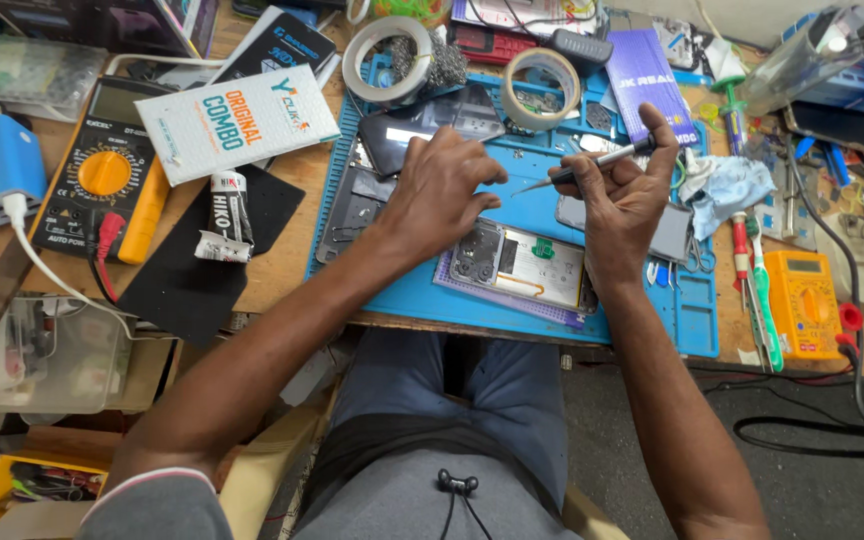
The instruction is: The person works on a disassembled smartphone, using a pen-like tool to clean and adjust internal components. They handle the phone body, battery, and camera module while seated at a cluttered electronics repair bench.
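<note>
metal screwdriver (592,162) pinched in the right hand (624,200), tip aimed left; left hand (442,190) holds nothing, its curled fingers (482,205) pressing one opened phone (524,265) on the blue mat (422,290), back cover already off and board exposed, so disassembly looks partway; two tape rolls (542,88), two multimeters (102,180)

Tape rolls (542,88), orange multimeter (102,175), white box (237,122), perhaps glue tube (227,215).

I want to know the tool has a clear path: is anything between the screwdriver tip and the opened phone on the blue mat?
Nothing visible does. The right hand holds the screwdriver above the opened phone; the left hand rests beside it, at the phone's upper left.
</note>
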